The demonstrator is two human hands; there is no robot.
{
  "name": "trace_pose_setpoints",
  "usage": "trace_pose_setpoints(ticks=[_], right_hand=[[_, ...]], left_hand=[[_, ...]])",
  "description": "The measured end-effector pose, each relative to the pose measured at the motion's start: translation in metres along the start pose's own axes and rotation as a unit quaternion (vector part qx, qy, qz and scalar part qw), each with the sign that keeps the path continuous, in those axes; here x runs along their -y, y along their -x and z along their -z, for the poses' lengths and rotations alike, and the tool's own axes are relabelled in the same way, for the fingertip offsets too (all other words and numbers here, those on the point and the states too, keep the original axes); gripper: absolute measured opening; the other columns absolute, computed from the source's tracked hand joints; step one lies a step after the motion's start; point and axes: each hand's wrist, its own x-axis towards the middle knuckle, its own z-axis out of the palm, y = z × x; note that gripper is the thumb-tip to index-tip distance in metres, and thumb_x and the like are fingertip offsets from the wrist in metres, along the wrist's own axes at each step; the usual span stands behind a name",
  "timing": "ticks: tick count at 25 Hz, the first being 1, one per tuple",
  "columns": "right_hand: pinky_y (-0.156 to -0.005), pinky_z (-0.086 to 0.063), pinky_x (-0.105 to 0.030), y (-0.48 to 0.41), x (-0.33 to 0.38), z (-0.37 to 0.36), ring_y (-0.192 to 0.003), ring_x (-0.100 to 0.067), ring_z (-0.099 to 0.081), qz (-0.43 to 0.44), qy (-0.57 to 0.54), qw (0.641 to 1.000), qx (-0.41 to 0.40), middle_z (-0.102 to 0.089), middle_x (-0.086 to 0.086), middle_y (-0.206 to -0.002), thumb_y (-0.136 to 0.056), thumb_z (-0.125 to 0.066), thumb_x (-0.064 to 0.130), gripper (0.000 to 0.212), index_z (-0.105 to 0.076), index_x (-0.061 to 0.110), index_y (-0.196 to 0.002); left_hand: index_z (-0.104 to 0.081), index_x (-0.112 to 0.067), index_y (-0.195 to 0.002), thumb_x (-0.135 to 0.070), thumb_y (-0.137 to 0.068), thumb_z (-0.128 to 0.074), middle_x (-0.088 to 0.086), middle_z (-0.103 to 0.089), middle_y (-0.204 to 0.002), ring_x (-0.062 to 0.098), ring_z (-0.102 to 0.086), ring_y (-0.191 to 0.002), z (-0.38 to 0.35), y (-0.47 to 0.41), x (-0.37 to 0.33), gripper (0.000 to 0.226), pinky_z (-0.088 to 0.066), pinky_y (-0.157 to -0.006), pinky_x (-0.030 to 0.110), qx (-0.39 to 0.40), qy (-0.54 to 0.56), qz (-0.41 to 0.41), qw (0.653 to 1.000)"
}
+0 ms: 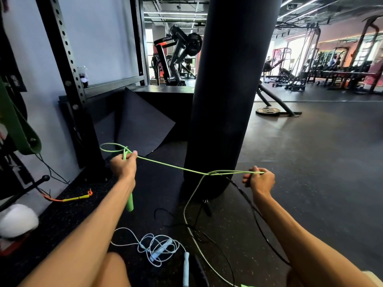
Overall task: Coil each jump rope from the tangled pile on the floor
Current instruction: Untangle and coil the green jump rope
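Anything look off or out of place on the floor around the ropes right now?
Yes: the black floor mat behind the left hand is curled up off the floor. The light blue rope and black rope lie uncoiled; an orange-yellow rope lies apart by the wall.

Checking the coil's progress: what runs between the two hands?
Head view: a taut stretch of thin green jump rope spans from left hand to right hand.

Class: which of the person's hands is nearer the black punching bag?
Right. The right hand sits just beside the punching bag at its lower end; the left hand is farther off to its left.
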Motion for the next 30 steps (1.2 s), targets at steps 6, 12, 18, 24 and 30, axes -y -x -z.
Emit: trace_pose_setpoints(ticks=[6, 12, 18, 24, 30], right_hand=[[-0.063, -0.058, -0.042, 0.018, -0.028, 0.004, -0.060, -0.029, -0.065, -0.136, 0.137, 0.954, 0.228, -0.068, -0.025, -0.085, -0.092, -0.056, -0.009, 0.021, -0.051, -0.001, -0.110], [-0.067, -0.055, -0.029, 0.058, -0.035, -0.019, -0.079, -0.018, -0.067, -0.001, 0.247, 0.897, 0.366, -0.071, -0.019, -0.100, -0.099, -0.056, 0.013, 0.025, -0.058, -0.001, -0.119], [-0.086, -0.053, -0.032, 0.098, -0.013, -0.056, -0.099, -0.025, -0.069, -0.045, 0.070, 0.864, 0.497, -0.071, -0.020, -0.105, -0.103, -0.048, 0.027, 0.029, -0.055, 0.007, -0.122], [-0.050, -0.058, -0.031, 0.068, -0.038, -0.055, -0.051, -0.023, -0.053, -0.054, 0.180, 0.943, 0.274, -0.052, -0.013, -0.065, -0.102, -0.043, 0.008, 0.020, -0.056, -0.006, -0.096], [-0.101, -0.045, -0.045, 0.048, -0.063, -0.040, -0.125, -0.042, -0.050, 0.016, 0.438, 0.861, 0.259, -0.048, -0.028, -0.136, -0.086, -0.054, 0.006, 0.061, -0.033, -0.001, -0.143]], left_hand=[[-0.057, -0.016, -0.056, -0.021, -0.077, -0.080, -0.006, -0.042, -0.049, 0.012, -0.037, -0.050, -0.023, 0.022, 0.014, 0.032, -0.032, -0.056, 0.029, 0.154, -0.049, -0.004, 0.987], [-0.047, -0.018, -0.051, -0.030, -0.077, -0.081, -0.012, -0.030, -0.037, 0.009, -0.028, -0.040, -0.040, 0.048, 0.018, 0.045, -0.027, -0.046, 0.025, 0.358, -0.239, -0.073, 0.899], [-0.070, -0.003, -0.080, -0.031, -0.102, -0.050, -0.001, -0.027, -0.047, 0.010, -0.022, -0.039, -0.034, 0.074, 0.021, 0.041, -0.019, -0.042, 0.022, 0.525, -0.163, -0.006, 0.835], [-0.052, -0.009, -0.069, -0.030, -0.103, -0.044, -0.005, -0.023, -0.044, 0.007, -0.018, -0.035, -0.019, 0.068, 0.055, 0.040, -0.017, -0.039, 0.016, 0.458, -0.094, 0.059, 0.882], [-0.040, -0.015, -0.059, -0.027, -0.098, -0.043, -0.001, -0.015, -0.053, 0.011, -0.012, -0.040, -0.002, 0.065, 0.064, 0.041, -0.009, -0.045, 0.026, 0.494, -0.040, 0.098, 0.863]])
